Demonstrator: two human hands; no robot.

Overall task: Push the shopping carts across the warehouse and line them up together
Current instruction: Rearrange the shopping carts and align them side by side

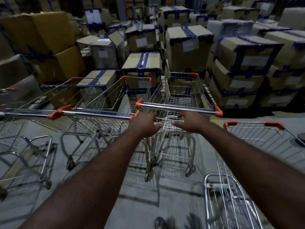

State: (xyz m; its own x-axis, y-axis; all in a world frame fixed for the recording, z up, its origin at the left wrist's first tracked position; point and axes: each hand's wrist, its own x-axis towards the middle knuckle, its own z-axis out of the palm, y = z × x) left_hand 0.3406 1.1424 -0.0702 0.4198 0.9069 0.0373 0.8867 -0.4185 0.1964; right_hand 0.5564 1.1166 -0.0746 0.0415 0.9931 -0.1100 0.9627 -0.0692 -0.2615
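Floor (pixel 178 204): grey concrete, warehouse aisle. Cardboard boxes (pixel 189 47): blue-taped, white-labelled, stacked from 10 to 2 o'clock. Centre cart (pixel 178 108): 12 o'clock, nose toward the boxes. Row of carts (pixel 92 114): just beside it, 9 o'clock. Further cart (pixel 254 136): 4 o'clock. All chrome wire mesh, orange corner caps. Left hand (pixel 145 125), right hand (pixel 187 123): fingers loosely curled just under the centre cart's handle; grip cannot be told
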